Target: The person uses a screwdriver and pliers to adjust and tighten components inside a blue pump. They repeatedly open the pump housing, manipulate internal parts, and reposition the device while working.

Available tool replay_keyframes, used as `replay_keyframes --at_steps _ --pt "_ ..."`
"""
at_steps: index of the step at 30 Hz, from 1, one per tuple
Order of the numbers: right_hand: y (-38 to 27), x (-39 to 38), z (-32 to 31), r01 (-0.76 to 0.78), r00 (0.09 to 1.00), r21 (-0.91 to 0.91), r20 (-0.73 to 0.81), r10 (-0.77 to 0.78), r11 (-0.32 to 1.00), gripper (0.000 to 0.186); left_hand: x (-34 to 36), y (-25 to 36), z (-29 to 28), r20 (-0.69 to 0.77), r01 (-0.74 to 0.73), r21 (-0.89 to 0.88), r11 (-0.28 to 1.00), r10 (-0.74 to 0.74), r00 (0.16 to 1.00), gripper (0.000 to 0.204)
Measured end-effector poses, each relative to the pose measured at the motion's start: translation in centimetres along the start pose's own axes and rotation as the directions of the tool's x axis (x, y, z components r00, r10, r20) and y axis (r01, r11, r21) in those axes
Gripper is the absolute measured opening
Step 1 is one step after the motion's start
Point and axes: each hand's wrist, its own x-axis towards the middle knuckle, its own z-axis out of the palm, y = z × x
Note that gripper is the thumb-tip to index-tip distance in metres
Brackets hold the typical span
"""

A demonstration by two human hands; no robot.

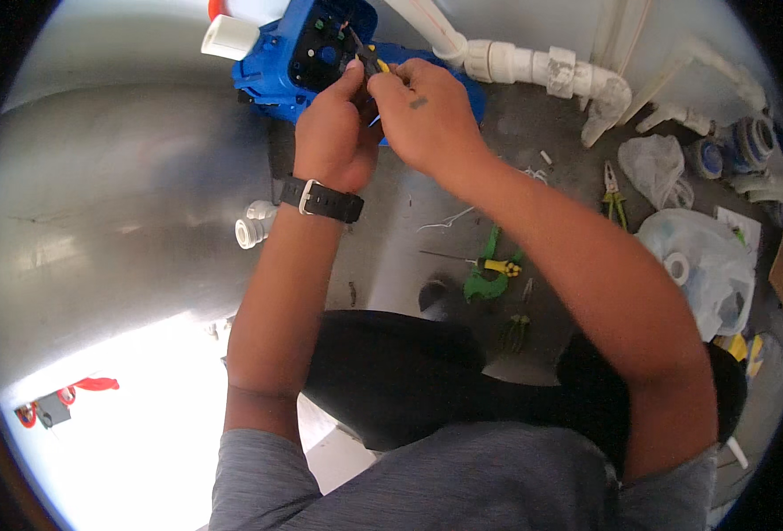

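Observation:
A blue motor unit (276, 75), possibly a pump, stands at the top with its black terminal box (319, 55) uncovered. My right hand (431, 115) is closed around a small black-and-yellow hand tool (370, 58). It looks like pliers, and its tip reaches into the box beside a thin wire. My left hand (331, 133), below a black wrist strap, is closed right beside the tool. Its thumb is raised against the tool's dark part. The left fingers are curled out of sight, so what they grip is hidden.
White pipes (533, 69) run along the wall. A large metal cylinder (135, 212) fills the left. On the floor lie green-handled pliers (613, 196), a yellow screwdriver (496, 266), a green tool (485, 285), white fittings (251, 232) and plastic bags (701, 257).

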Motion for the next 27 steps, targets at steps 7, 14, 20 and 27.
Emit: replay_keyframes --at_steps 7,14,20,27 --pt "3.8 -1.3 2.6 -0.015 0.991 0.319 -0.12 0.056 0.948 0.033 0.9 -1.1 -1.6 0.111 -0.045 0.001 0.999 0.045 0.993 0.024" --pt "5.4 0.2 2.0 0.549 0.805 -0.245 -0.105 -0.584 0.799 0.018 0.6 -1.9 -2.0 0.015 -0.034 -0.092 0.995 0.035 0.999 0.022" --pt "5.1 -0.5 1.5 0.35 0.937 -0.029 0.0 -0.35 0.936 0.015 0.6 -2.0 -2.2 0.056 -0.036 -0.115 0.993 0.043 0.998 0.021" --pt "2.3 -1.3 1.6 -0.273 0.961 0.497 0.182 0.208 0.824 0.023 0.4 -1.6 -1.9 0.049 -0.012 -0.122 0.992 0.018 0.999 0.028"
